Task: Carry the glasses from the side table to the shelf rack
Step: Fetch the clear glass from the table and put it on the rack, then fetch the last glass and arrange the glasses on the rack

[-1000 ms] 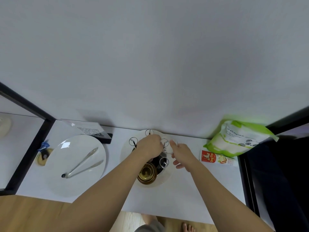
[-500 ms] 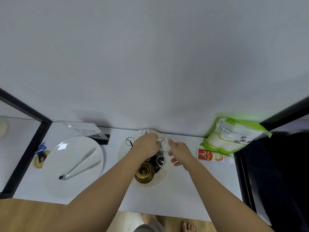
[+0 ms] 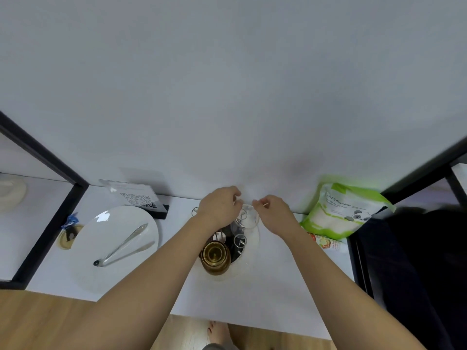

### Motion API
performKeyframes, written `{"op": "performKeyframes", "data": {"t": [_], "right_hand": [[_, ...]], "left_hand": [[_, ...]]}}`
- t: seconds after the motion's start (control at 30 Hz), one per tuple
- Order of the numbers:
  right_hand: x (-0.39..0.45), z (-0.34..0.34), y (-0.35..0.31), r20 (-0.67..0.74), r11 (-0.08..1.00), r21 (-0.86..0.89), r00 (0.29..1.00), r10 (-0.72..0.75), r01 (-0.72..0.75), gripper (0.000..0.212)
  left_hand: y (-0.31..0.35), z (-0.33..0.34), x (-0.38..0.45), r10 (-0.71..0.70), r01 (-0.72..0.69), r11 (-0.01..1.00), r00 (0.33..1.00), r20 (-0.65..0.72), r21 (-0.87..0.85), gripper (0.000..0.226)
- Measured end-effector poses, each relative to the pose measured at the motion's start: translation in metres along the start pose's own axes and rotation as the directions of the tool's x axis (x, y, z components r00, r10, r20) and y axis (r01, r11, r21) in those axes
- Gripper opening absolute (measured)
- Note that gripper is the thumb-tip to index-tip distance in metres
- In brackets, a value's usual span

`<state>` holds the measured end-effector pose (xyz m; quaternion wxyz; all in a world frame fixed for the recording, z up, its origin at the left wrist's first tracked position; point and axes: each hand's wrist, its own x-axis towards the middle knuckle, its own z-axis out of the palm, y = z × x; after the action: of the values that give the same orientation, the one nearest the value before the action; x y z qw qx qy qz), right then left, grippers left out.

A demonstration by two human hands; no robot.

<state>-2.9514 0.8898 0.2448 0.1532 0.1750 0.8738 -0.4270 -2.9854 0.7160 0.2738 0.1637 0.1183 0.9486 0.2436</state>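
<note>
On the white shelf (image 3: pixel 156 286), a round white tray (image 3: pixel 252 256) carries a wire cup rack (image 3: pixel 240 245) of thin chrome loops, and an amber glass (image 3: pixel 215 256), smooth and round, sits on it just below the left hand's wrist, its mouth facing the camera and ringed with reflections. The clear glass (image 3: pixel 249 218) is up between the 2 hands over the rack's far side, so transparent that only its rim and a pale curve show. The left hand (image 3: pixel 219 209) curls its fingers at the glass's left edge and the right hand (image 3: pixel 274 215) pinches toward its right edge with thumb and forefinger together — whether either actually clamps the glass, I cannot tell. Well to the left of the fingers lies a glossy oval white plate (image 3: pixel 101 248) holding slim metal tongs (image 3: pixel 123 246), with a clear acrylic QR sign (image 3: pixel 136 198) beyond it. To the right of the fingers slumps a soft green-and-white bag (image 3: pixel 343 210) printed with a panda, a small red-and-yellow packet (image 3: pixel 326 242) beneath it.
</note>
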Motion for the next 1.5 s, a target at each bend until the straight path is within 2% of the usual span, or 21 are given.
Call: {"op": "performKeyframes", "data": {"t": [0.13, 0.2, 0.33, 0.4, 0.53, 0.67, 0.83, 0.93, 1.13, 1.23, 1.4, 1.5], "right_hand": [[-0.015, -0.017, -0.016, -0.019, 0.993, -0.055, 0.994, -0.106, 0.105, 0.024], [-0.024, -0.029, -0.023, -0.021, 0.983, -0.051, 0.983, -0.18, 0.179, 0.025], [-0.046, -0.051, -0.043, -0.038, 0.938, 0.083, 0.942, -0.334, 0.336, 0.025], [-0.059, -0.059, -0.055, -0.052, 0.903, 0.165, 0.918, -0.393, 0.396, 0.026], [-0.086, -0.072, -0.07, -0.065, 0.821, 0.172, 0.838, -0.541, 0.544, 0.038], [-0.112, -0.08, -0.074, -0.037, 0.734, 0.176, 0.75, -0.661, 0.656, 0.036], [-0.143, -0.086, -0.057, 0.038, 0.669, 0.198, 0.677, -0.735, 0.716, 0.025], [-0.161, -0.089, -0.044, 0.101, 0.658, 0.222, 0.654, -0.75, 0.72, 0.029], [-0.198, -0.083, -0.038, 0.185, 0.615, 0.295, 0.588, -0.788, 0.731, 0.032], [-0.217, -0.072, -0.042, 0.234, 0.585, 0.349, 0.536, -0.811, 0.732, 0.025], [-0.249, -0.049, -0.049, 0.3, 0.535, 0.426, 0.444, -0.844, 0.73, 0.029], [-0.276, -0.031, -0.051, 0.357, 0.508, 0.461, 0.372, -0.857, 0.728, 0.033]], "left_hand": [[0.008, -0.013, -0.017, 0.003, -0.009, 0.996, 0.998, -0.064, -0.088, 0.036], [0.012, -0.02, -0.027, 0.01, -0.025, 0.985, 0.996, -0.088, -0.173, 0.04], [0.026, -0.038, -0.051, -0.004, -0.06, 0.908, 0.988, -0.152, -0.415, 0.052], [0.037, -0.048, -0.067, -0.017, -0.094, 0.873, 0.975, -0.222, -0.479, 0.058], [0.061, -0.06, -0.104, -0.047, -0.154, 0.855, 0.928, -0.369, -0.495, 0.062], [0.08, -0.056, -0.145, -0.104, -0.164, 0.857, 0.873, -0.476, -0.488, 0.05], [0.105, -0.037, -0.191, -0.197, -0.133, 0.86, 0.804, -0.562, -0.492, 0.043], [0.119, -0.02, -0.218, -0.281, -0.126, 0.822, 0.758, -0.588, -0.555, 0.04], [0.132, -0.004, -0.268, -0.37, -0.053, 0.831, 0.69, -0.622, -0.554, 0.035], [0.133, -0.004, -0.293, -0.424, -0.026, 0.818, 0.647, -0.633, -0.574, 0.031], [0.128, 0.002, -0.341, -0.509, -0.008, 0.788, 0.555, -0.658, -0.616, 0.027], [0.125, 0.015, -0.384, -0.552, 0.018, 0.786, 0.472, -0.687, -0.618, 0.025]]}}
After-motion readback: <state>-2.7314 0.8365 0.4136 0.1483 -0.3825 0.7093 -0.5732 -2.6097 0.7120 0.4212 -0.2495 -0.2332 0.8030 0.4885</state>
